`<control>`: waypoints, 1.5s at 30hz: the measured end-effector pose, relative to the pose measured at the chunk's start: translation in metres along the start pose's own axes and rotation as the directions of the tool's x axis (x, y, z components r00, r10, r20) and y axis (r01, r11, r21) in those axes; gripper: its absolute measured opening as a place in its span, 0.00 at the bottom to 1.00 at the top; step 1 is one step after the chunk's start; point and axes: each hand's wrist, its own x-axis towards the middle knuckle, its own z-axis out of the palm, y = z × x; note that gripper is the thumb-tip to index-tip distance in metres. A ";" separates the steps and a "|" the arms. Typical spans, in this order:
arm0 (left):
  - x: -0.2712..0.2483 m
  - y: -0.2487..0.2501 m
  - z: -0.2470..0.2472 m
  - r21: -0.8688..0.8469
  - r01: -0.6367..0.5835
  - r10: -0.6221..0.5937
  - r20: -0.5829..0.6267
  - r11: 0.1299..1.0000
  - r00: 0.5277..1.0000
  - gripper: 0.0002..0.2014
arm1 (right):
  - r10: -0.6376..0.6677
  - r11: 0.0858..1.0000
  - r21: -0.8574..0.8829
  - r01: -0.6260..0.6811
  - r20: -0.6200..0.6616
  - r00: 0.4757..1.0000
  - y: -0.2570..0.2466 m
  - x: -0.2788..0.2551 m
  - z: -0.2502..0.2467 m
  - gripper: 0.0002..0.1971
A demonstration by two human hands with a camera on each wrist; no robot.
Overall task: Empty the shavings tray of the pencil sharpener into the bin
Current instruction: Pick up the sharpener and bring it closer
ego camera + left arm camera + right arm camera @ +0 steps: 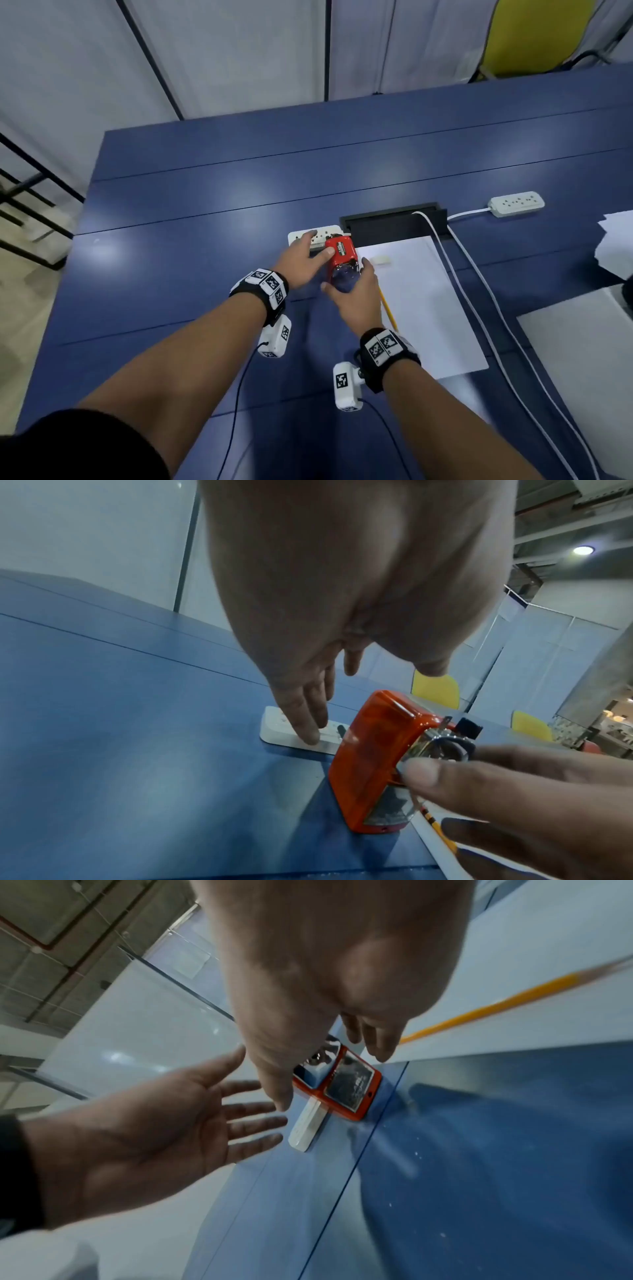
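Observation:
The red pencil sharpener (340, 251) stands on the blue table (191, 260), its clear shavings tray (349, 1088) facing me with dark shavings inside. My right hand (345, 274) straddles the tray end, thumb on the left and fingers on the right, all fairly straight; I cannot tell if they press the tray. My left hand (320, 244) lies open beside the sharpener's left side. Its thumb is near the red body and its fingertips (311, 739) reach down to a white power strip. No bin is in view.
A white power strip (308, 236) lies just behind the sharpener, beside a black cable hatch (394, 222). Right of the sharpener lie a white sheet (421, 301), a yellow pencil (388, 308) and a small eraser (380, 260). Cables (479, 301) run to a second power strip (517, 204).

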 end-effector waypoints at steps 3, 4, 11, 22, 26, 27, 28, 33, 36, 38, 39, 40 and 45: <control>0.009 0.014 0.008 -0.007 -0.004 0.004 0.063 1.000 0.998 0.33 | 0.010 1.000 0.020 -0.009 -0.051 0.999 0.000 0.012 0.011 0.39; 0.008 0.019 0.010 0.011 0.003 -0.004 0.076 1.000 0.997 0.31 | 0.027 1.000 0.009 -0.026 -0.063 0.998 -0.003 0.013 0.015 0.38; 0.020 0.015 0.017 0.041 0.015 -0.016 0.041 0.999 0.999 0.29 | 0.087 0.993 -0.075 -0.094 -0.101 0.991 -0.005 0.031 0.021 0.36; -0.062 -0.023 -0.024 0.033 -0.031 0.027 0.117 0.999 0.993 0.23 | -0.047 0.991 -0.115 0.064 0.141 0.989 -0.012 -0.032 -0.003 0.33; -0.132 -0.058 -0.035 -0.039 0.007 -0.003 0.098 0.999 0.995 0.24 | -0.093 0.987 -0.094 0.130 0.326 0.941 -0.022 -0.086 -0.010 0.34; -0.151 -0.068 -0.035 -0.064 0.012 -0.006 0.096 0.998 0.995 0.25 | -0.107 0.986 -0.083 0.146 0.365 0.925 -0.024 -0.100 -0.010 0.33; -0.171 -0.076 -0.035 -0.087 0.013 -0.005 0.088 0.996 0.996 0.26 | -0.121 0.984 -0.068 0.162 0.404 0.907 -0.025 -0.114 -0.010 0.31; -0.262 -0.111 -0.027 -0.185 0.065 -0.057 0.049 0.981 0.997 0.22 | -0.137 0.979 -0.044 0.199 0.579 0.804 -0.021 -0.171 -0.002 0.34; -0.304 -0.127 -0.017 -0.189 0.083 -0.081 0.018 0.978 0.997 0.22 | -0.139 0.970 -0.063 0.234 0.647 0.750 -0.016 -0.196 0.006 0.35; -0.325 -0.137 -0.011 -0.201 0.102 -0.102 0.011 0.974 0.995 0.23 | -0.133 0.962 -0.089 0.259 0.676 0.724 -0.012 -0.211 0.012 0.34; -0.335 -0.140 -0.009 -0.206 0.111 -0.111 0.012 0.972 0.994 0.23 | -0.124 0.958 -0.104 0.267 0.689 0.714 -0.010 -0.217 0.015 0.34; -0.344 -0.144 -0.006 -0.205 0.120 -0.122 0.004 0.971 0.993 0.24 | -0.115 0.954 -0.119 0.274 0.700 0.704 -0.008 -0.224 0.017 0.34; -0.381 -0.162 0.007 -0.198 0.151 -0.163 -0.045 0.969 0.986 0.27 | -0.091 0.940 -0.159 0.303 0.737 0.670 -0.002 -0.253 0.027 0.36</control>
